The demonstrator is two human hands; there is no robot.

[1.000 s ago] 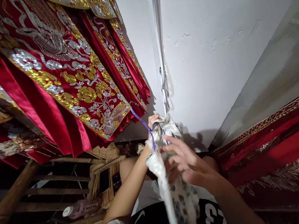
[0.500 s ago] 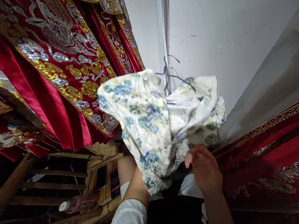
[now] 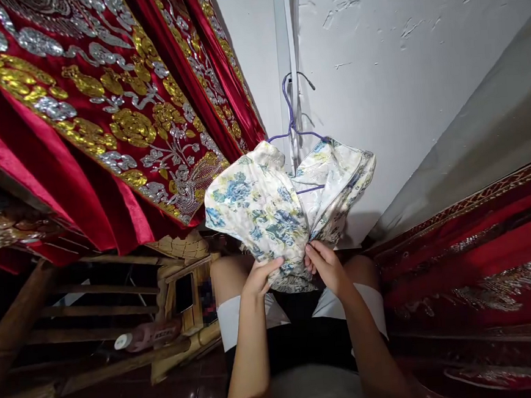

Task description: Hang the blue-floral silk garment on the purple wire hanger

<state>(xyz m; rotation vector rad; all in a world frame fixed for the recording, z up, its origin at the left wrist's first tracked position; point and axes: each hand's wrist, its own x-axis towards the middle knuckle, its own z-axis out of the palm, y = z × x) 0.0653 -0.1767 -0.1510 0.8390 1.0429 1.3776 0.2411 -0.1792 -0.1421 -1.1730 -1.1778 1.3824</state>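
Observation:
A white blouse with blue and green flowers (image 3: 266,202) hangs in front of me on a purple hanger (image 3: 291,120), its collar spread at the top and its right front folded open. My left hand (image 3: 261,277) is closed on the lower left part of the blouse, thumb on top and fingers beneath the cloth. With thumb and fingers pinched together, my right hand (image 3: 323,265) grips the blouse's front edge near the bottom. A hanger bar crosses inside the open neck.
Red cloth with gold and silver sequins (image 3: 133,126) hangs at the left; more red cloth (image 3: 491,267) is at the right. A white wall (image 3: 419,46) stands behind. Lower left are a bamboo chair (image 3: 102,291), a bottle (image 3: 147,336) and a dark phone (image 3: 184,292).
My left hand has come out from under the blouse and grasps its lower edge. My right hand has moved left onto the front edge. The blouse now hangs straighter.

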